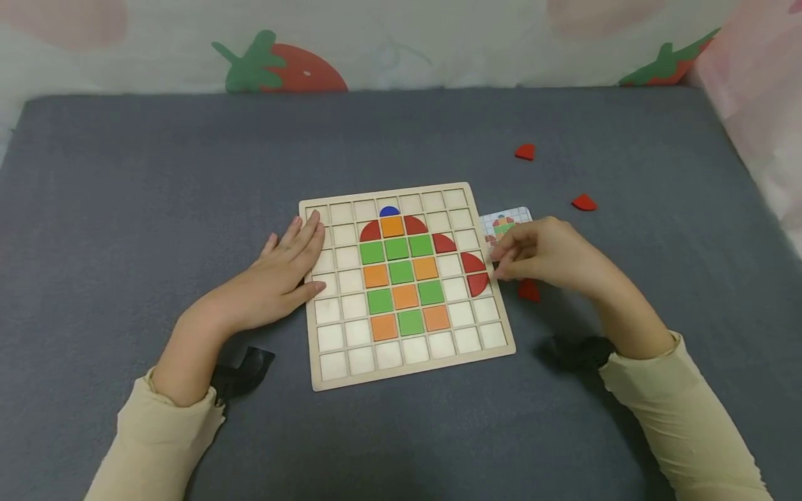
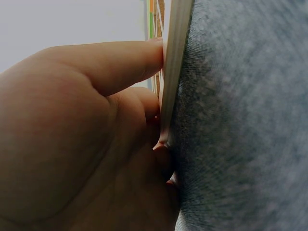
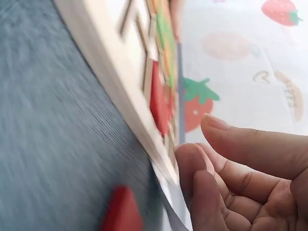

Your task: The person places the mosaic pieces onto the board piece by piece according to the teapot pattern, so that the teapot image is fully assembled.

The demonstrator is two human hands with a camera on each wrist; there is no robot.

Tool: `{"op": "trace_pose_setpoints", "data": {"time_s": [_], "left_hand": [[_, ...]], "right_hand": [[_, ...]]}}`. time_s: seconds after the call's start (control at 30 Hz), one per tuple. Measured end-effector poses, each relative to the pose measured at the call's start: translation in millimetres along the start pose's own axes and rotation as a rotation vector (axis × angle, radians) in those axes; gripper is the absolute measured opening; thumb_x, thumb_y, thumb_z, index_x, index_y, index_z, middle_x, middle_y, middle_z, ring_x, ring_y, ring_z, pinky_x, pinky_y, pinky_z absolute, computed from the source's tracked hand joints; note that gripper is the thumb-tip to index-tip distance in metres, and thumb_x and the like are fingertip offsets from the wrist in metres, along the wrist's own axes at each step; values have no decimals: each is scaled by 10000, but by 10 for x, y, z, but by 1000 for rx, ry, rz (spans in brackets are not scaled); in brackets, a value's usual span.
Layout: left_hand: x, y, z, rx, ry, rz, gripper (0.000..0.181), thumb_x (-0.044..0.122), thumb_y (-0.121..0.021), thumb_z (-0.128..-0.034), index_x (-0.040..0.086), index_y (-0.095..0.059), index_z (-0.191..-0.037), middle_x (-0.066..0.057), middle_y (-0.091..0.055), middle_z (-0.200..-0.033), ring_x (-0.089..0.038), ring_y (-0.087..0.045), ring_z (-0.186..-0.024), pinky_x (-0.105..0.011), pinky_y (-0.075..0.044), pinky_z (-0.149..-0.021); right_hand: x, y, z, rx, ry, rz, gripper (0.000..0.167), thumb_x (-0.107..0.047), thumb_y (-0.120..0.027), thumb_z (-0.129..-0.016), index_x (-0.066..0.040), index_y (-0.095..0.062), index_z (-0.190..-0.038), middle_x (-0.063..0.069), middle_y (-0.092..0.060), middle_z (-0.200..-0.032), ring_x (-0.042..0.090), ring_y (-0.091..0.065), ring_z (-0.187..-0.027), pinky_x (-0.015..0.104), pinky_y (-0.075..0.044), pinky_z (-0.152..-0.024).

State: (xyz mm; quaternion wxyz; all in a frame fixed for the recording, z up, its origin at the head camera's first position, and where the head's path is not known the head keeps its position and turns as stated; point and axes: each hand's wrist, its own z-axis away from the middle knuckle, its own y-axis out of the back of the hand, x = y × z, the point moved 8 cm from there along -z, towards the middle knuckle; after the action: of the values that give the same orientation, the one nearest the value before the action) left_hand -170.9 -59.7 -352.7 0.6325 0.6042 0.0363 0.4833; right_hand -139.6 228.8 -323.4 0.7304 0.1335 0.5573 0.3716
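A wooden grid board lies on the cloth, with green, orange, red and blue tiles in its cells. My left hand rests with straight fingers on the board's left edge; its thumb touches the rim in the left wrist view. My right hand is over the pattern card beside the board's right edge. Its fingers are loosely bent, the thumb is apart from them, and nothing shows between. Two red quarter-circle tiles sit in the right-hand cells near these fingertips.
Loose red quarter-circle tiles lie on the cloth: one below the right hand, one farther right and one behind. Black straps hang at both wrists. A strawberry-print curtain stands behind the table.
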Motion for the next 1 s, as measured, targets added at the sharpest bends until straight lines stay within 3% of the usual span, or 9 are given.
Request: {"op": "trace_pose_setpoints", "data": {"time_s": [0.33, 0.6, 1.0], "left_hand": [[-3, -3, -20, -3, -5, -4, 713, 279, -427, -1012, -2, 13, -1497, -127, 140, -1560, -276, 163, -1411, -562, 30, -1096], [-4, -5, -3, -4, 1, -3, 708, 274, -426, -1013, -3, 10, -1497, -126, 132, -1562, -275, 162, -1411, -555, 29, -1099], [-3, -10, 0, -3, -7, -2, 708, 277, -422, -1014, -7, 13, -1496, -133, 147, -1558, -281, 165, -1410, -562, 33, -1095]], "right_hand": [[233, 164, 254, -5, -31, 105, 137, -136, -742, -822, -42, -693, -909, 4, -684, -774, 137, -623, -697, 247, -464, -630], [297, 148, 234, 32, -21, 172, 155, -115, -764, -792, -40, -686, -903, 2, -666, -804, 101, -632, -727, 232, -484, -640], [286, 66, 214, 20, 5, 209, 148, -105, -791, -756, -90, -675, -847, -37, -676, -750, 99, -633, -691, 248, -461, -616]]}}
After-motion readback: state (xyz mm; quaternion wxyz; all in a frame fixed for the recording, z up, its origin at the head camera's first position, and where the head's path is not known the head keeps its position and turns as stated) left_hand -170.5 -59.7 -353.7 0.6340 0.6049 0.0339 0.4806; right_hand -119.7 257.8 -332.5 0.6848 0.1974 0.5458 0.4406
